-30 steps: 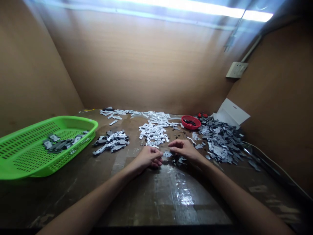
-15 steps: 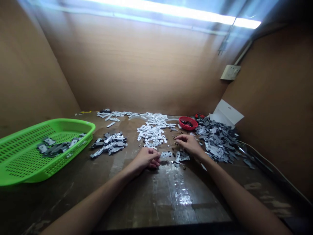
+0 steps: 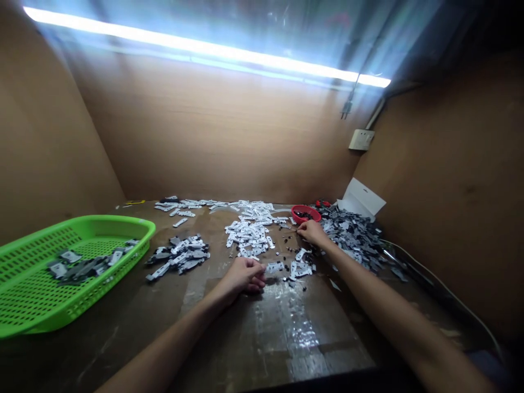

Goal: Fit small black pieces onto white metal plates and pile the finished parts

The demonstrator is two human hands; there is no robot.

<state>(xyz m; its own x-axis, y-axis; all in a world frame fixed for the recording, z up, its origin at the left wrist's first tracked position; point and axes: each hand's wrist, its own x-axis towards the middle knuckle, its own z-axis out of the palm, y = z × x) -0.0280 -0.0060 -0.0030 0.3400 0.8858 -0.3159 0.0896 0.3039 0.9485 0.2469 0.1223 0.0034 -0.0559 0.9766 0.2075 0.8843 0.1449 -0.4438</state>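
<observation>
Red plastic makes my landmark in the head view: a small bowl [image 3: 298,220] toward the far side of the tabletop [image 3: 323,355], with dark little parts inside it. My two hands are well apart from each other. My left hand [image 3: 248,274], nearer to me than the bowl and to its left, has thumb and fingers pinched on the end of a silver plate [image 3: 275,267], which points right, toward a loose cluster of plates [image 3: 302,268] lying nearer to me than the bowl. My right hand [image 3: 313,232] is just on my side of the bowl, its thumb and fingertips drawn together; I cannot tell whether anything is between them. Tiny black pieces [image 3: 290,250] are scattered between the bowl and that cluster.

Left of the bowl spreads a heap of pale plates [image 3: 248,236], and farther left, a pile of grey-and-white parts [image 3: 180,256]. Farthest left of the bowl stands a green basket [image 3: 98,288] with similar parts [image 3: 82,267] in it. Right of the bowl rises a large heap of grey pieces [image 3: 354,240], with a folded white card [image 3: 363,197] behind it.
</observation>
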